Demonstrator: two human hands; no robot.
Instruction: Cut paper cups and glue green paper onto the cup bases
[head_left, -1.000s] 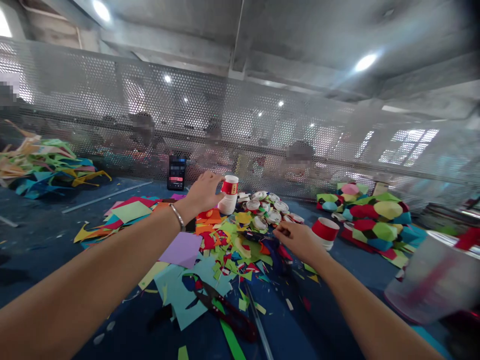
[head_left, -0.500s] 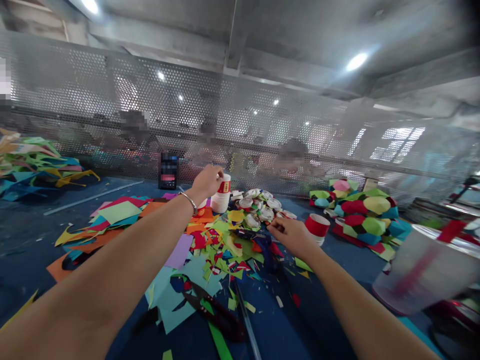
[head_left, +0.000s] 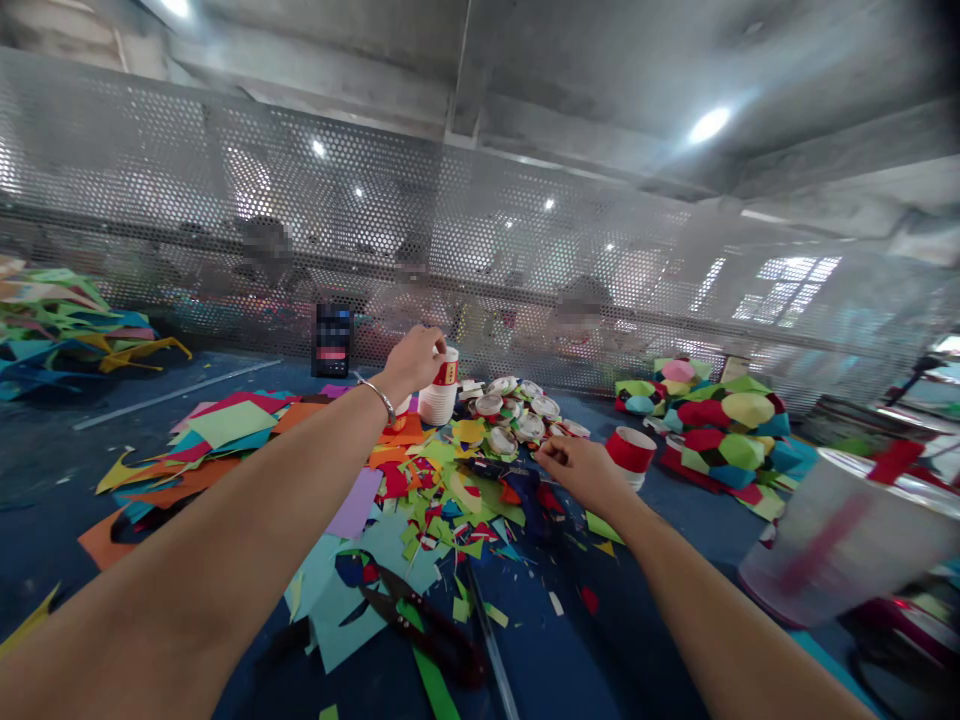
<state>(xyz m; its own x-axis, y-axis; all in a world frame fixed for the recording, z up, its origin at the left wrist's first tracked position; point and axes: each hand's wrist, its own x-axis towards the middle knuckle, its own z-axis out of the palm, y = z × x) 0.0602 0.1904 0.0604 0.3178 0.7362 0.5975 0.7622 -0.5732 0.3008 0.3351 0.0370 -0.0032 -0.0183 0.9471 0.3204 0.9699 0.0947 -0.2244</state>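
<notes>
My left hand (head_left: 417, 360), with a silver bangle at the wrist, reaches to a stack of white-and-red paper cups (head_left: 437, 403). Its fingers are closed at the rim of the top cup. My right hand (head_left: 576, 466) is low over the table, its fingers curled together; whatever they hold, if anything, is hidden. Just left of it lies a dark blue glue gun (head_left: 531, 492). A shorter stack of red-and-white paper cups (head_left: 630, 452) stands right behind that hand. Beyond it is a pile of cut white cup bottoms (head_left: 517, 410).
Coloured paper scraps (head_left: 465, 490) cover the blue table (head_left: 555, 650). Dark scissors (head_left: 431, 625) lie in front. A plastic drink cup (head_left: 847, 540) and colourful paper balls (head_left: 727, 430) are at right. A phone (head_left: 333, 340) stands before a perforated metal screen (head_left: 480, 230).
The view has shifted very slightly. Both hands keep the same positions beside the cups and the glue gun.
</notes>
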